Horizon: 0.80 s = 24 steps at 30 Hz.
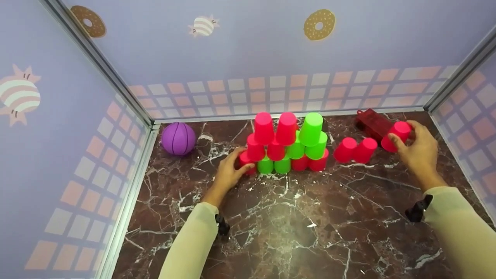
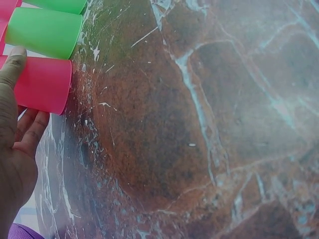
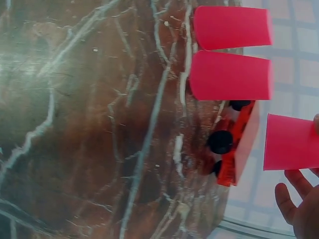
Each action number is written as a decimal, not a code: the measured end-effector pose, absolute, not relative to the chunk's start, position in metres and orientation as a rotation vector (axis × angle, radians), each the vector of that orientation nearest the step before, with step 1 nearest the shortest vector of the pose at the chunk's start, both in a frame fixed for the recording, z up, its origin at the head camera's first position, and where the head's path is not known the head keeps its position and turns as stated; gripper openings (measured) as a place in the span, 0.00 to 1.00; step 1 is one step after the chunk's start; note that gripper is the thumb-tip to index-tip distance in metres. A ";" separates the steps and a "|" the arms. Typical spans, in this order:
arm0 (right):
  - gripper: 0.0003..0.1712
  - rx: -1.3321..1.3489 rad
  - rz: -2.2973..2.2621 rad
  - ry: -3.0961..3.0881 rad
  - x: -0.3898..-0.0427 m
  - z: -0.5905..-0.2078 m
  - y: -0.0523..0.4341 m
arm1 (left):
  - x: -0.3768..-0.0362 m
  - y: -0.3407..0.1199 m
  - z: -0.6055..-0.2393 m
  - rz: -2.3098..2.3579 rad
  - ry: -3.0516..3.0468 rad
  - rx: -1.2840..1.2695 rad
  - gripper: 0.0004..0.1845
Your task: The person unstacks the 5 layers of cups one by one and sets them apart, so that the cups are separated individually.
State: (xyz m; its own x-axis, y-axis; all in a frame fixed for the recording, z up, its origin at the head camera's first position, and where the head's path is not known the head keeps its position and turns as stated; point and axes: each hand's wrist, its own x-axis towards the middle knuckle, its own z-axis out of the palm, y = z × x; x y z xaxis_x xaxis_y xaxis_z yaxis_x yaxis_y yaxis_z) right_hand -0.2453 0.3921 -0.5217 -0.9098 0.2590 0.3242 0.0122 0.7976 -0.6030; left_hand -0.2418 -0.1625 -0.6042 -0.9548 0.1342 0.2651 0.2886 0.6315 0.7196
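Two loose pink cups [image 1: 355, 150] stand upside down on the marble desk [image 1: 294, 217], just to the right of the cup pyramid [image 1: 286, 143], touching each other. The pyramid itself is built of pink and green cups in three tiers near the back wall. The left hand [image 1: 228, 172] rests at the pyramid's lower left corner, its thumb and fingers curled around the pink corner cup [image 1: 245, 159]; the left wrist view shows the thumb lying along that cup's side, with a green cup [image 2: 45, 32] right next to it. The right hand [image 1: 418, 149] is well to the right of the pyramid, beyond the two loose cups, and holds a third pink cup [image 1: 396, 135] raised off the desk, fingers wrapped around its wall. A red toy car [image 1: 372, 122] lies behind that cup, right of the pyramid. A purple ball [image 1: 178, 138] sits left of the pyramid, near the corner.
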 end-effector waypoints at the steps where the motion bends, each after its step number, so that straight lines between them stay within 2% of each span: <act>1: 0.36 -0.201 0.862 -2.593 -0.245 -0.526 0.392 | -0.242 -0.163 -0.604 -1.221 -2.667 -0.348 0.35; 14: 0.36 -0.232 0.926 -2.621 -0.239 -0.564 0.389 | -0.243 -0.162 -0.606 -1.249 -2.659 -0.352 0.36; 24: 0.36 -0.271 0.940 -2.722 -0.244 -0.579 0.390 | -0.242 -0.162 -0.606 -1.257 -2.659 -0.353 0.36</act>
State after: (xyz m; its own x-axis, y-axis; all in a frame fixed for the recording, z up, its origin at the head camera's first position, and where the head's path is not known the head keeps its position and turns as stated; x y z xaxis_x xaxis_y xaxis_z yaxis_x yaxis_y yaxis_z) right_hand -0.2435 0.3902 -0.5789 -0.9520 0.2534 0.1720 0.0933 0.7748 -0.6253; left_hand -0.2415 -0.1620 -0.6057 -0.9558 0.1367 0.2603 0.2879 0.6147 0.7344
